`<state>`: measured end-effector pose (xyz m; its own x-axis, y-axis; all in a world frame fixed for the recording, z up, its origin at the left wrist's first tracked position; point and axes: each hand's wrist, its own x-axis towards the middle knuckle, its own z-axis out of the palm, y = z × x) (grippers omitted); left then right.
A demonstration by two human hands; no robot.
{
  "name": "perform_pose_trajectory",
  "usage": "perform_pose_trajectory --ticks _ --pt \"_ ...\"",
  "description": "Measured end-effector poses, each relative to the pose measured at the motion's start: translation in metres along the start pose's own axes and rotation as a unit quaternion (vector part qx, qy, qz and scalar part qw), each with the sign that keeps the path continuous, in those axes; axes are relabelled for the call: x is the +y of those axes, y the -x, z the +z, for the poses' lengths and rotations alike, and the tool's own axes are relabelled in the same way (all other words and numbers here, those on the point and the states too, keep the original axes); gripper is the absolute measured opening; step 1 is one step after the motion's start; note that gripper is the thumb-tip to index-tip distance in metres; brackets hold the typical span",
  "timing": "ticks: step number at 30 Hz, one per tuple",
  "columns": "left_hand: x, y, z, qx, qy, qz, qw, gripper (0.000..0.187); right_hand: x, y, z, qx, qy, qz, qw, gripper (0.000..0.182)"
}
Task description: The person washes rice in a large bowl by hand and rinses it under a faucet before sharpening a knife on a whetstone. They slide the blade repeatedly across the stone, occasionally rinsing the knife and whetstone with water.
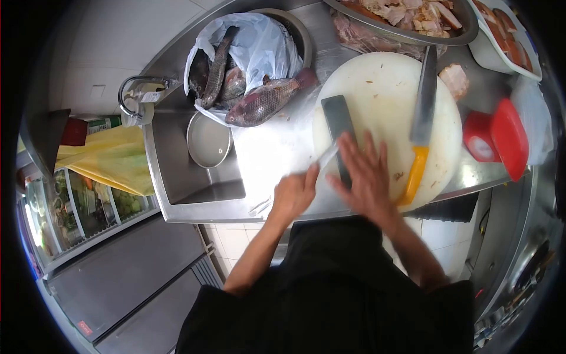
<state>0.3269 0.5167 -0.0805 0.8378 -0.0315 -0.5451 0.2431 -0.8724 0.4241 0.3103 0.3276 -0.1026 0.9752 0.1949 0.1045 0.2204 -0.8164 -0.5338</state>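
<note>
My left hand (293, 196) is closed around the handle of a small knife (328, 156), its blade pointing up and right across a dark sharpening stone (338, 117). The stone lies lengthwise on the left part of a round white cutting board (386, 82). My right hand (367, 177) is spread over the lower end of the stone, fingertips close to the blade and slightly blurred. Right of it rests a large knife (423, 106) with a yellow handle, flat on the board.
Several whole fish (262, 103) lie in and beside a plastic bag (271, 50) at the back left. A sink (171, 150) holds a round metal pan (209, 140). Behind the board stands a metal bowl (407, 36) of meat pieces. Red containers (508, 138) are at the right.
</note>
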Motion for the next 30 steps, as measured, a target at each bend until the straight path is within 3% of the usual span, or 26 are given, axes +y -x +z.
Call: perform_pose_trajectory --ticks 3,7,10,11,13,15,16,18,23,30 --pt "0.005 0.003 -0.005 -0.009 -0.006 -0.018 1.000 0.064 -0.003 0.003 0.001 0.011 -0.005 0.003 1.000 0.071" --pt "0.032 -0.083 -0.012 0.034 -0.026 0.040 0.998 0.071 0.040 -0.071 0.003 0.079 0.066 -0.020 0.995 0.069" --pt "0.062 -0.095 -0.035 0.063 -0.021 0.035 0.997 0.074 0.052 -0.106 0.000 0.059 0.084 0.003 0.995 0.068" --pt "0.056 -0.093 -0.034 0.069 0.037 0.070 0.994 0.070 0.052 -0.108 -0.003 0.040 0.084 0.007 0.996 0.063" --pt "0.028 -0.085 -0.028 0.075 0.146 0.146 0.976 0.063 0.049 -0.100 -0.015 0.126 -0.069 -0.027 0.989 0.059" --pt "0.020 -0.049 -0.048 0.023 0.193 0.094 0.976 0.054 0.033 -0.084 -0.030 0.239 -0.191 -0.040 0.951 0.048" --pt "0.015 -0.033 -0.055 -0.003 0.217 0.068 0.974 0.050 0.028 -0.076 -0.031 0.244 -0.213 0.017 0.946 0.043" --pt "-0.004 -0.015 -0.053 -0.003 0.269 0.085 0.959 0.045 0.021 -0.059 -0.036 0.250 -0.251 0.130 0.926 0.035" --pt "0.006 0.032 -0.055 -0.036 0.382 0.073 0.920 0.046 -0.017 -0.046 -0.029 0.161 -0.327 0.137 0.921 0.024" --pt "0.014 0.063 -0.045 0.098 0.196 0.167 0.961 0.047 -0.041 -0.046 -0.032 0.103 -0.311 0.141 0.934 0.025"
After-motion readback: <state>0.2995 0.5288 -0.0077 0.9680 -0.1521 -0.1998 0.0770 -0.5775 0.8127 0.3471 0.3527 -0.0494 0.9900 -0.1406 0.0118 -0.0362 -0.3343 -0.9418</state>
